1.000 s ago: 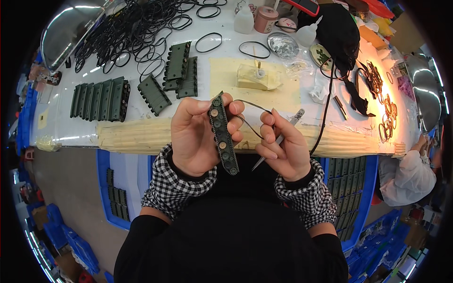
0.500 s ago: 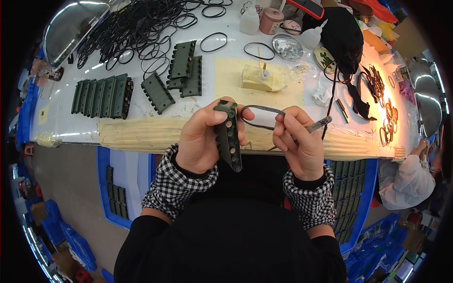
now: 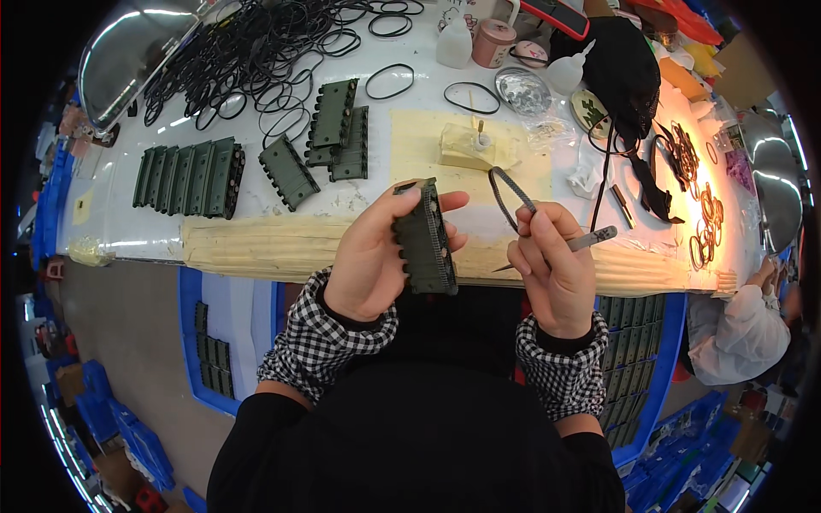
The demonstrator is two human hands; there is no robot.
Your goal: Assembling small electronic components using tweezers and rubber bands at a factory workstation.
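In my left hand [image 3: 363, 261] is a dark green toy tank chassis [image 3: 421, 252], held tilted between thumb and fingers with its flat face toward me. A ribbed dark band runs along its right edge, beside small wheels. My right hand [image 3: 560, 278] pinches a ribbed black rubber track [image 3: 505, 195], a loop standing up from the fingertips, apart from the chassis. Tweezers [image 3: 594, 238] also lie across the right hand's fingers, their thin tip pointing left. Beyond my hands a block wrapped in yellowish tape [image 3: 466, 147] carries a small upright peg and a white cup-like piece.
A row of green chassis [image 3: 188, 179] and several loose ones [image 3: 289, 171] lie at left, below a heap of black loops [image 3: 248, 60]. Bottles [image 3: 453, 44], a pink jar [image 3: 493, 43] and a black bag [image 3: 607, 73] stand behind. Blue trays [image 3: 192, 342] sit below the table's padded edge [image 3: 256, 244].
My left hand has turned the chassis, so its flat face shows more than its wheeled side. The right hand has drawn slightly away to the right, and the track now points upward.
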